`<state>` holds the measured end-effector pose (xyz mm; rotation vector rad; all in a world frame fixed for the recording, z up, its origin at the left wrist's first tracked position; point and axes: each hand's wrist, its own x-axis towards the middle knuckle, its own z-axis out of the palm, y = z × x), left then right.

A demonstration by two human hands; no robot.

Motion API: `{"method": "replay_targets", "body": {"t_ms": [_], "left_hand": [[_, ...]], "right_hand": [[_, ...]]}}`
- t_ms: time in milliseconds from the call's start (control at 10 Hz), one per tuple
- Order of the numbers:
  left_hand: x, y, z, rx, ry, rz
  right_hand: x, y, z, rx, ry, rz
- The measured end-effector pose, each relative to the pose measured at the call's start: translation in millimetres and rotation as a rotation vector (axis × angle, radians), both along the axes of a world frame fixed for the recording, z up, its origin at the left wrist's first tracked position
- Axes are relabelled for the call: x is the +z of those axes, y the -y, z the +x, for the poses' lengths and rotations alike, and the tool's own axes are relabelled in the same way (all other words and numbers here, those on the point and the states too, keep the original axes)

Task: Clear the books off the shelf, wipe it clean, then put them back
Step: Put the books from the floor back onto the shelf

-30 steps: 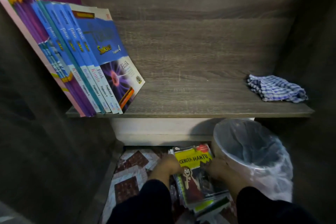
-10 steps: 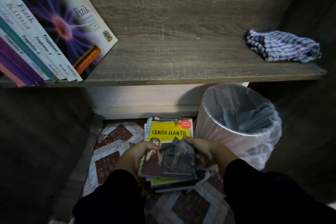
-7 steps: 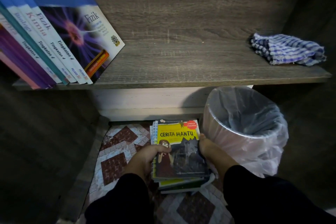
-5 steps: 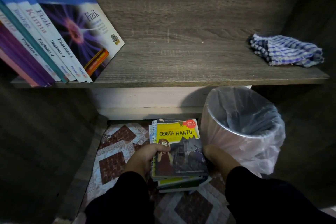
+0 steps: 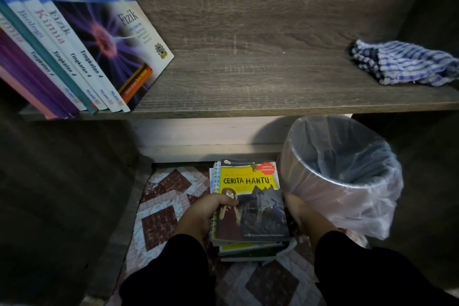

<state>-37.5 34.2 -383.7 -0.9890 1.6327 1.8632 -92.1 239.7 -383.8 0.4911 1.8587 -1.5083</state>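
Note:
A small stack of books (image 5: 250, 208) with a yellow "Cerita Hantu" cover on top lies low over the tiled floor, below the shelf. My left hand (image 5: 202, 216) grips its left edge, thumb on the cover. My right hand (image 5: 301, 215) holds its right edge, fingers hidden behind the stack. Above, several tall textbooks (image 5: 72, 42) lean to the left on the wooden shelf (image 5: 248, 82). A blue-and-white checked cloth (image 5: 402, 64) lies crumpled at the shelf's right end.
A round bin (image 5: 342, 171) lined with a clear plastic bag stands right of the stack, touching my right hand. Patterned brown-and-white floor tiles (image 5: 161, 206) show on the left. Dark cabinet walls close in on both sides.
The stack has stayed between both hands near the floor. My right hand slid from the cover's edge to the stack's right side. The view shifted down from the shelf.

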Motion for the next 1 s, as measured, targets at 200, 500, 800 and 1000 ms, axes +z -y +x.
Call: {"method": "replay_targets", "body": {"t_ms": [200, 500, 800, 1000], "left_hand": [[5.2, 7.6, 1.0, -0.004, 0.023, -0.015], [-41.2, 6.8, -23.7, -0.008, -0.048, -0.216], [41.1, -32.6, -3.7, -0.085, 0.052, -0.796], [27.8, -27.4, -6.1, -0.029, 0.054, -0.774]], "right_hand": [[-55.2, 4.3, -7.2, -0.097, 0.096, 0.02], [-6.6, 27.2, -12.9, -0.21, -0.018, 0.021], [17.9, 33.8, 0.8, 0.094, -0.186, 0.328], [16.8, 30.8, 0.9, 0.075, -0.212, 0.302]]}}
